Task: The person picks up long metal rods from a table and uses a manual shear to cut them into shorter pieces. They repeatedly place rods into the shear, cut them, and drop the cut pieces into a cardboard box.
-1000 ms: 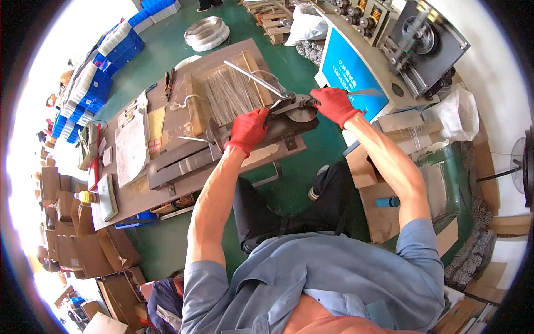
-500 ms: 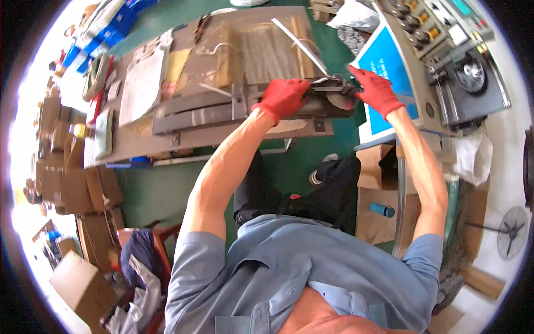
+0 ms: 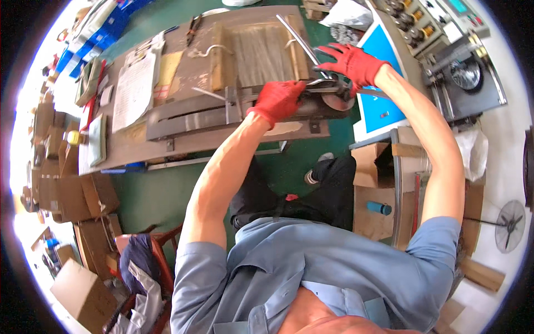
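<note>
Bench tool (image 3: 192, 114): one, upper centre of the frame, along the near edge of the brown table (image 3: 192, 69). Long, dark, slotted; metal by the look of it. Probably heavy and rigid; best hold on the bare body, clear of the disc (image 3: 337, 102).

Disc: one in sight, at the tool's right end. Probably hard, edge possibly sharp.

Bright bar (image 3: 295, 34): one, top centre, slanting down rightward toward the tool's right end. Likely stiff, smooth, a little slippery under a glove; best hold at mid-length.

Hands: two, red-gloved. Left hand (image 3: 278, 100), at the tool's upper edge, fingers curled inward — fingertips hidden, cannot tell what lies in the grip. Right hand (image 3: 350, 64), above the disc, fingers spread apart beside the bar's lower end; contact with the bar not certain.

Thin wires (image 3: 258, 55): one heap, upper centre, too blurred to count. Probably light and springy; best gathered by the bundle, not singly.

Wooden strips (image 3: 217, 58): two, one either side of the wires.

Pliers-like tool (image 3: 193, 29): one, upper left of centre.

Yellow sheet (image 3: 169, 68): one, upper left.

Blue bottle (image 3: 379, 208): one, right of centre.

Fan (image 3: 508, 226): one, far right.
</note>
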A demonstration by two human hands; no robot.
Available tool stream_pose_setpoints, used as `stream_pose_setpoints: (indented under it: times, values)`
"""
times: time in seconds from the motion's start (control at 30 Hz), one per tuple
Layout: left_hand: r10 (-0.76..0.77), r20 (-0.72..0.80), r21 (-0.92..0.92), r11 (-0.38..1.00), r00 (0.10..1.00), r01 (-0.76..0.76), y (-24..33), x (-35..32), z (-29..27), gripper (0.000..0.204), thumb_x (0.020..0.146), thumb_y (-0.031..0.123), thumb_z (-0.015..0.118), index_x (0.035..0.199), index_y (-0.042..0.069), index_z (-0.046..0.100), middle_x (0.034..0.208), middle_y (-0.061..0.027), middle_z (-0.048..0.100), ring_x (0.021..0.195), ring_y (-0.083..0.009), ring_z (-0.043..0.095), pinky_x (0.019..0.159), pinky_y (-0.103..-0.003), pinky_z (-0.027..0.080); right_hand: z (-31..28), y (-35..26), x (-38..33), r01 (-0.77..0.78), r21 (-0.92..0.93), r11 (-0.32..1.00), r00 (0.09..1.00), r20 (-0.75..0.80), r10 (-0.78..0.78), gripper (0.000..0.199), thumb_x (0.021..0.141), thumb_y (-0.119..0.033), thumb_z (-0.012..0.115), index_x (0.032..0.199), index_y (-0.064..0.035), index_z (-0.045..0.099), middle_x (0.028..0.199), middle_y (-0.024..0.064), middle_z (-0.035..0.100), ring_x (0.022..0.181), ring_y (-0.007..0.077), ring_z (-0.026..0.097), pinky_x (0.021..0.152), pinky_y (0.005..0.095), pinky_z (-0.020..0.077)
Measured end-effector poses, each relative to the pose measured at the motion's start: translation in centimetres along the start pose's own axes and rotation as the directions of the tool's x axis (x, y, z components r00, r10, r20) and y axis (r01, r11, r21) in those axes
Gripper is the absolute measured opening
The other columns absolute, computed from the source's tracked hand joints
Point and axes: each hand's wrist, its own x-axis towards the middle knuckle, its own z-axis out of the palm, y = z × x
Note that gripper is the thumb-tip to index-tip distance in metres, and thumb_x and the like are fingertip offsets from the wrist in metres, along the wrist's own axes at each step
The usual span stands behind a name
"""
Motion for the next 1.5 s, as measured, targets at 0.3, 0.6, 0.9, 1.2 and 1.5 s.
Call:
stream_pose_setpoints:
  times: [0.3,0.6,0.9,1.2,1.5]
  values:
    - [-0.025,0.047,0.048,0.999,0.999,0.023,0.8,0.3,-0.8,0.029,0.086,0.030,0.061,0.106,0.009,0.056,0.092,-0.0144,0.067,0.087,-0.0357,0.065,0.073,-0.047,0.052,6.9,2.4,-9.6,-0.415,0.188,0.890,0.875,0.350,0.334,0.104,0.050,-0.055,0.086,0.133,-0.0073,0.044,0.126,0.0183,0.056,0.123,0.0369,0.048,0.104,0.0485,0.0368]
    - [-0.012,0.017,-0.005,1.000,1.000,0.012,0.8,0.4,-1.4,0.029,0.087,0.031,0.061,0.105,0.009,0.058,0.094,-0.0153,0.068,0.091,-0.0373,0.064,0.076,-0.049,0.051,8.8,-4.3,-14.5,-0.545,0.412,0.730,0.823,0.096,0.560,0.107,0.055,-0.057,0.084,0.139,-0.0074,0.040,0.118,0.0191,0.058,0.110,0.0383,0.056,0.088,0.0499,0.0463]
    - [-0.058,0.122,-0.056,0.996,0.991,0.065,0.6,0.9,-1.8,0.030,0.087,0.032,0.060,0.106,0.007,0.063,0.094,-0.0208,0.068,0.092,-0.0409,0.063,0.080,-0.051,0.050,8.2,-17.4,-15.9,-0.022,0.754,-0.657,0.763,0.437,0.476,0.048,0.098,-0.045,0.051,0.126,-0.0067,0.054,0.100,0.0109,0.067,0.072,0.0157,0.062,0.056,0.0307,0.0524]
    - [-0.009,0.129,-0.170,0.985,0.992,0.031,-0.1,1.2,-1.6,0.031,0.087,0.030,0.060,0.110,0.009,0.066,0.097,-0.0206,0.067,0.094,-0.0418,0.061,0.082,-0.050,0.049,2.1,-28.2,-1.1,0.703,-0.036,-0.710,0.607,0.551,0.573,0.020,0.101,-0.030,0.047,0.104,-0.0111,0.054,0.072,-0.0005,0.046,0.054,0.0096,0.040,0.048,0.0239,0.0374]
    - [-0.096,0.503,-0.471,0.803,0.859,0.365,-0.5,1.2,-5.2,0.035,0.093,0.023,0.054,0.119,0.002,0.063,0.100,-0.0153,0.070,0.091,-0.0164,0.061,0.084,-0.035,0.049,4.1,-28.6,6.9,0.618,0.445,-0.648,0.386,0.546,0.743,0.024,0.100,-0.027,0.050,0.109,-0.0063,0.059,0.091,0.0077,0.065,0.070,0.0176,0.061,0.057,0.0322,0.0469]
